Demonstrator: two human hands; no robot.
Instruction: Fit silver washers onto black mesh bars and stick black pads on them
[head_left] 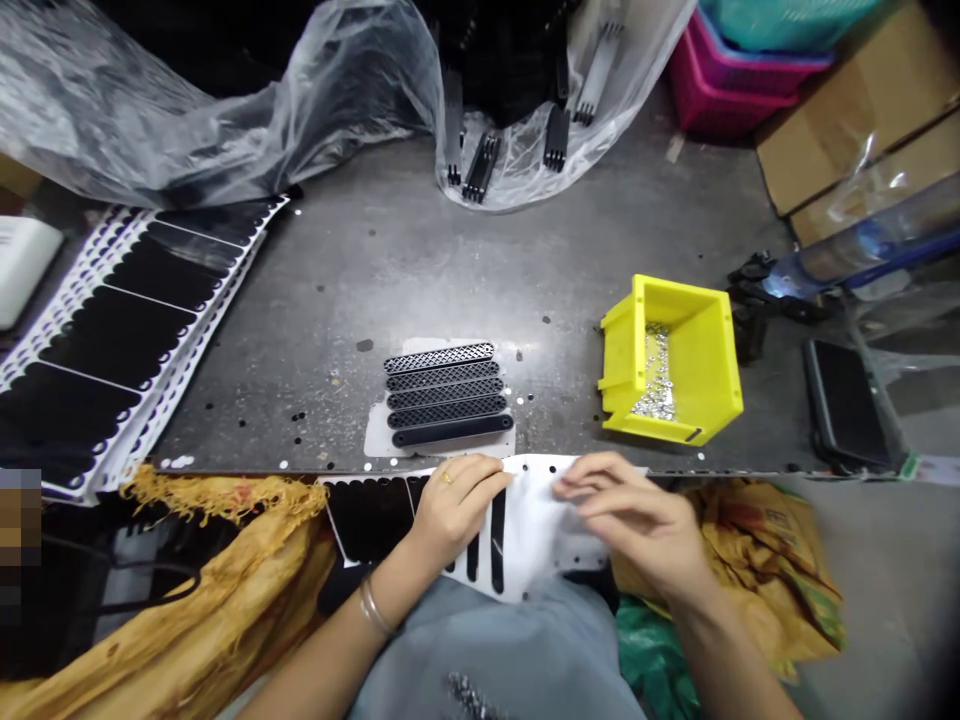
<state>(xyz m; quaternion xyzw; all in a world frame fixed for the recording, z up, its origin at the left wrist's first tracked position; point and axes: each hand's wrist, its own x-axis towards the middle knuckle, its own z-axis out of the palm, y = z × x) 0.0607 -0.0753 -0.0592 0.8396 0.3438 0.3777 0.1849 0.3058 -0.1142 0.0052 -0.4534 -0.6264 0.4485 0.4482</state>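
Observation:
A white backing sheet (536, 525) with black strip-shaped stickers lies across my lap at the table's front edge. My left hand (455, 510) is closed on its middle, thumb and fingers pinching near a black strip (498, 540). Over the sheet's right part is my right hand (637, 515), its fingers bent and drawn together; whatever is between the fingertips, if anything, is too small to make out. Just beyond the sheet, several long black bars (446, 400) with rounded ends lie side by side on a pale sheet; most show a mesh surface.
A yellow bin (720, 370) with small shiny metal parts stands to the right. Stacked sticker sheets (142, 310) lie at left. Clear plastic (360, 80) with black parts spreads along the back. A phone (847, 400) lies far right, near cardboard boxes (862, 100) and pink baskets (735, 90).

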